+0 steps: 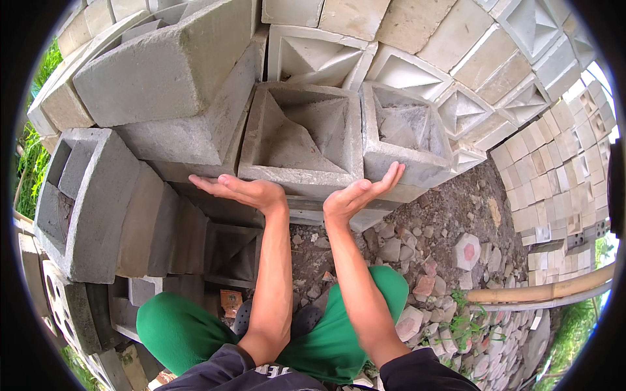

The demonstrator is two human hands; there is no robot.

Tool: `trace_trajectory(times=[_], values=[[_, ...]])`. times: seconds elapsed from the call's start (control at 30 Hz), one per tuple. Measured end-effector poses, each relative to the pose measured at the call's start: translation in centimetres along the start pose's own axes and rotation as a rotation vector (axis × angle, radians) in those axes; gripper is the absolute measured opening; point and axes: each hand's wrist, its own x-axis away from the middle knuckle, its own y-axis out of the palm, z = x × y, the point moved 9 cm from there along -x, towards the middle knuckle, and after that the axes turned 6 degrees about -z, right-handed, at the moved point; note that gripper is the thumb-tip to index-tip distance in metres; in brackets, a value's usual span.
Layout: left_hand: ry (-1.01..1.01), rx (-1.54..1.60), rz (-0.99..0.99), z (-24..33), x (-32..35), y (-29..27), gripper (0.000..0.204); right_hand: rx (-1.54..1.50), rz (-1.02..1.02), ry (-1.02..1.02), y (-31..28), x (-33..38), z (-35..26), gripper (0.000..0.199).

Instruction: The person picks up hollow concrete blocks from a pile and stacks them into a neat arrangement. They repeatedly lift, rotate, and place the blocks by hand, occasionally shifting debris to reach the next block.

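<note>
A grey concrete ventilation block (pixel 300 176) with a slanted, recessed face lies right in front of me. My left hand (pixel 248 192) is at its near left corner, palm turned up, fingers stretched out to the left. My right hand (pixel 358 195) is by its near right corner, fingers extended up and to the right, close to the lower edge of a second ventilation block (pixel 407 156). Both hands are open and neither grips anything. Whether the palms touch the first block's underside cannot be made out. The wrists stay close together, forearms rising between my green-clad knees.
Stacked solid grey blocks (pixel 134 85) rise at the left, above a hollow block (pixel 98 202). White patterned blocks (pixel 316 58) form rows behind. Rubble and stones (pixel 391 251) cover the ground at the right, near a bamboo pole (pixel 541 292) and a hexagonal paver (pixel 467 252).
</note>
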Motion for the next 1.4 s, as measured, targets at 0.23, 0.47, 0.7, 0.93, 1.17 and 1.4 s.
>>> trace_trajectory(times=[0.23, 0.47, 0.7, 0.93, 1.17, 1.4], values=[[0.025, -0.073, 0.054, 0.1, 0.3, 0.6, 0.056, 0.036, 0.076, 0.026, 0.7, 0.0, 0.3, 0.066], [0.007, -0.224, 0.136, -0.4, 0.7, 0.8, 0.054, 0.082, 0.133, 0.043, 0.9, 0.2, 0.5, 0.061], [0.028, -0.262, -0.070, -0.7, 0.3, 0.2, 0.057, 0.049, -0.012, 0.095, 0.9, -0.3, 0.4, 0.060], [-0.227, -0.362, -0.314, -9.3, 4.2, -11.1, 0.053, -0.037, -0.231, 0.168, -0.3, 3.5, -0.9, 0.070], [-0.497, -0.562, -0.371, -16.3, 11.1, -18.3, 0.050, 0.113, -0.458, -0.125, 0.9, 5.4, -3.9, 0.085], [-0.560, -0.711, -0.356, -19.4, 11.0, -20.5, 0.051, 0.214, -0.648, 0.006, 2.7, 10.3, -2.0, 0.095]])
